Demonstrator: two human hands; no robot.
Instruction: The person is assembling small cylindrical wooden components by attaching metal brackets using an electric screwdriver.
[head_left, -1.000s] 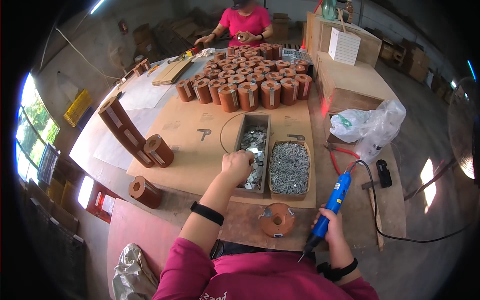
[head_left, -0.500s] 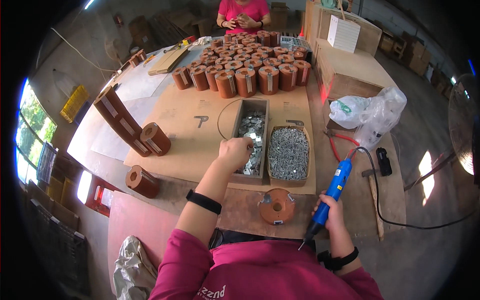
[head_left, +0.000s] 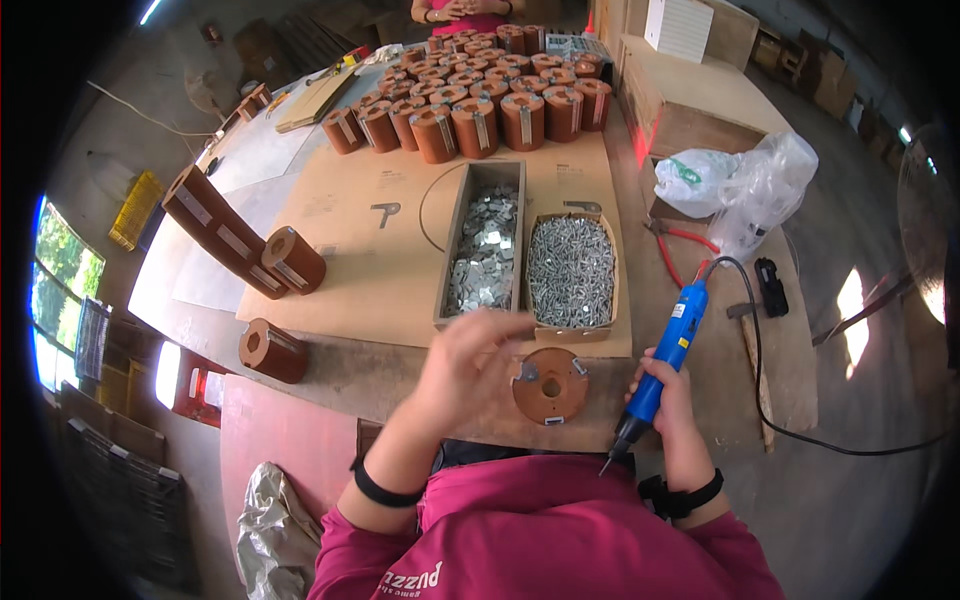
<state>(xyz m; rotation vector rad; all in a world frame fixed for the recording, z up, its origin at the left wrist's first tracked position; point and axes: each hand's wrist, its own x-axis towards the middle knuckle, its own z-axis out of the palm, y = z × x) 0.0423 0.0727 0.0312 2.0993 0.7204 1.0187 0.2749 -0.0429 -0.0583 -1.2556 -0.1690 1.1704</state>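
My right hand (head_left: pixel 668 393) is closed around a blue electric screwdriver (head_left: pixel 672 345), its bit pointing down toward me. My left hand (head_left: pixel 455 375) hovers near the table's front edge, left of a round reddish-brown cylinder (head_left: pixel 551 395) with a centre hole and metal pieces at its rim. The left fingers are bent together and somewhat blurred; what they hold cannot be made out. Beyond that hand stands a long grey box (head_left: pixel 450 240) of small flat metal plates (head_left: pixel 487 240). Beside it, a cardboard box (head_left: pixel 615 285) is filled with screws (head_left: pixel 571 270).
Many brown cylinders (head_left: pixel 475 125) crowd the far table. Others (head_left: pixel 295 260) stand or lie at left. On the right are plastic bags (head_left: pixel 765 200), red-handled pliers (head_left: pixel 690 237), a hammer (head_left: pixel 757 380) and the screwdriver's black cord (head_left: pixel 765 400). A person (head_left: pixel 465 15) stands at the far end.
My left hand has come out of the box of metal plates and moved toward me, beside the near cylinder. My right hand still holds the electric screwdriver. The view has shifted slightly.
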